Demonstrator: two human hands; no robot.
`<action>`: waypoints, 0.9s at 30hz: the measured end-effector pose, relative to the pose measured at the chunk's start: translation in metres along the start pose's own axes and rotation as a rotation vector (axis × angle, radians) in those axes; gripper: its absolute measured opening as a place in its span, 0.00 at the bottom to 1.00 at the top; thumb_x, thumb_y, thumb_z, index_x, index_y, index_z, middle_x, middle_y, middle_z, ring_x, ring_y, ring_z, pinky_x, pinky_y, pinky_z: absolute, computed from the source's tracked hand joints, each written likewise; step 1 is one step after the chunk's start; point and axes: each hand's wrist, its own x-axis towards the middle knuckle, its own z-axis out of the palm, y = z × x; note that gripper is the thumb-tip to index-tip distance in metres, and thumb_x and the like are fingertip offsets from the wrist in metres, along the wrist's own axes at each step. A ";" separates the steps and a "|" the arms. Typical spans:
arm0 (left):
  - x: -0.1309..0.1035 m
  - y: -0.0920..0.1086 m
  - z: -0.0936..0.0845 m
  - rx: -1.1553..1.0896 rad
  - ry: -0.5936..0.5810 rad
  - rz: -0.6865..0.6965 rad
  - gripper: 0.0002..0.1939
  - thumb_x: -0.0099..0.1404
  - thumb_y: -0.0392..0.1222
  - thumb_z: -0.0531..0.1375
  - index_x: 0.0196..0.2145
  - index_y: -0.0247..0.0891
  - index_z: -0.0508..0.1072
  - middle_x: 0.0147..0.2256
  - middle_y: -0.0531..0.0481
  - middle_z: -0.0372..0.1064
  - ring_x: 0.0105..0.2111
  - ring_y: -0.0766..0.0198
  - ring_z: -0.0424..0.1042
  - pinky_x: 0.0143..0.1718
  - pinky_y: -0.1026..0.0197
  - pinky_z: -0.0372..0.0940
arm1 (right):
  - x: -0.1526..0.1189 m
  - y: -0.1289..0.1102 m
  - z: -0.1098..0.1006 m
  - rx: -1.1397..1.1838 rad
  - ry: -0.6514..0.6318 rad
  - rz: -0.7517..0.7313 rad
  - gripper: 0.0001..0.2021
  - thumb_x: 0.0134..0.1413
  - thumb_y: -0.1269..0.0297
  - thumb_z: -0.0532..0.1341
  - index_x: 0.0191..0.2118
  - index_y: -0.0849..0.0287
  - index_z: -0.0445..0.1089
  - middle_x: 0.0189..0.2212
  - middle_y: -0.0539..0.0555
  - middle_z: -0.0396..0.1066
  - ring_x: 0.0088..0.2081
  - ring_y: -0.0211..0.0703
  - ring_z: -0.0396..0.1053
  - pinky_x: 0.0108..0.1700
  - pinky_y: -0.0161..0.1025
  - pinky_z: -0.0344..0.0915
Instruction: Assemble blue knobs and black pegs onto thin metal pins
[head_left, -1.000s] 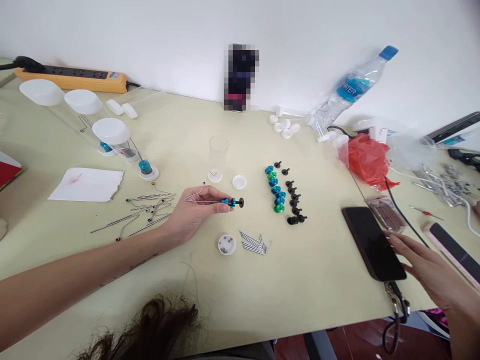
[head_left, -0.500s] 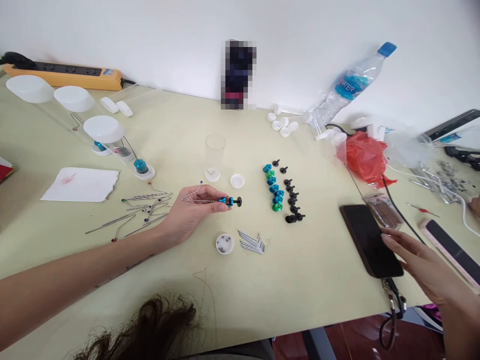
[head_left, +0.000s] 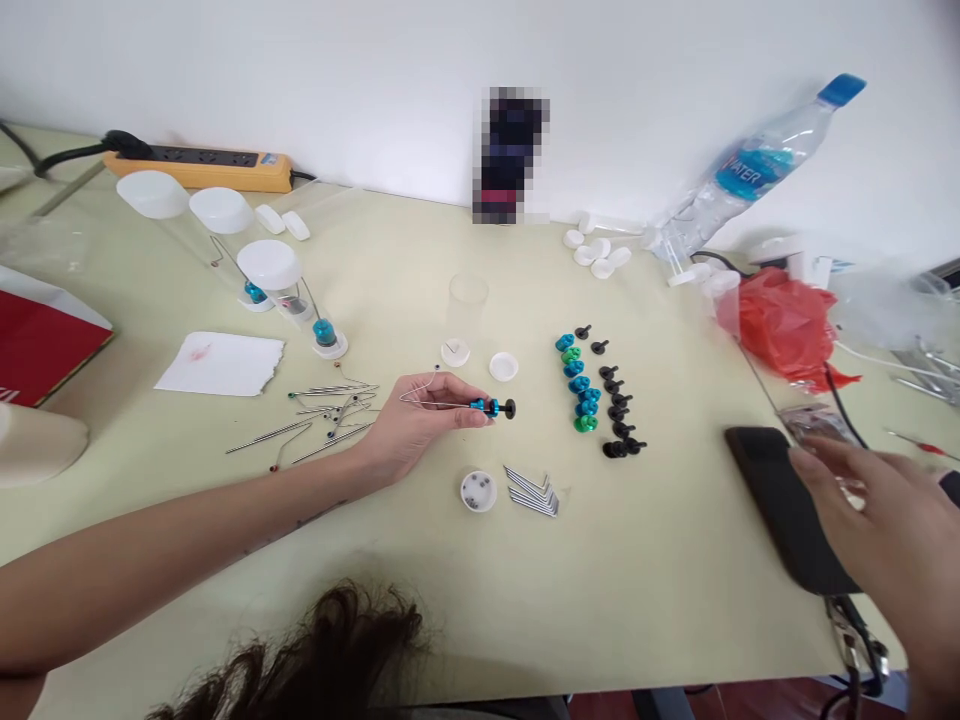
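I judge this a holding step: my left hand (head_left: 420, 420) pinches a black-knobbed blue metal fitting (head_left: 493, 408), mid-frame. My right hand (head_left: 892, 525) overlaps a flat black phone (head_left: 795, 530), lower right; I can't tell its grip. Next calls for a steady pinch.

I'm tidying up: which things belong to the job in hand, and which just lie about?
Likely the job's:
- blue piece in left hand
- blue and green parts
- black parts
- L-shaped keys
- white cup
- metal rods
- clear tube

Probably lying about:
- water bottle
- red bag
- power strip
- phone
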 end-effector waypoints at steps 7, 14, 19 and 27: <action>0.002 -0.002 -0.002 -0.042 -0.033 0.007 0.11 0.47 0.35 0.71 0.30 0.35 0.76 0.33 0.50 0.77 0.34 0.64 0.76 0.44 0.57 0.69 | -0.052 -0.165 0.022 0.591 -0.052 -0.876 0.11 0.61 0.67 0.54 0.49 0.50 0.61 0.38 0.54 0.68 0.31 0.41 0.68 0.32 0.39 0.67; 0.002 -0.002 -0.004 -0.092 -0.050 0.015 0.10 0.48 0.34 0.70 0.31 0.35 0.76 0.33 0.50 0.78 0.35 0.65 0.76 0.44 0.58 0.69 | -0.031 -0.208 0.047 0.875 0.081 -0.955 0.18 0.59 0.71 0.56 0.55 0.58 0.58 0.43 0.60 0.62 0.38 0.44 0.64 0.37 0.43 0.67; 0.002 0.000 -0.003 -0.061 -0.050 -0.006 0.11 0.48 0.34 0.70 0.32 0.35 0.77 0.31 0.51 0.77 0.34 0.65 0.76 0.42 0.60 0.69 | -0.024 -0.200 0.060 0.949 -0.010 -0.994 0.19 0.57 0.76 0.57 0.54 0.58 0.61 0.43 0.59 0.64 0.41 0.45 0.65 0.38 0.42 0.68; 0.001 0.002 -0.003 -0.070 -0.059 -0.055 0.12 0.48 0.34 0.70 0.33 0.35 0.77 0.32 0.49 0.77 0.35 0.62 0.77 0.41 0.58 0.70 | -0.019 -0.195 0.063 1.079 -0.148 -0.906 0.19 0.56 0.78 0.58 0.52 0.55 0.64 0.41 0.55 0.68 0.38 0.42 0.69 0.39 0.41 0.70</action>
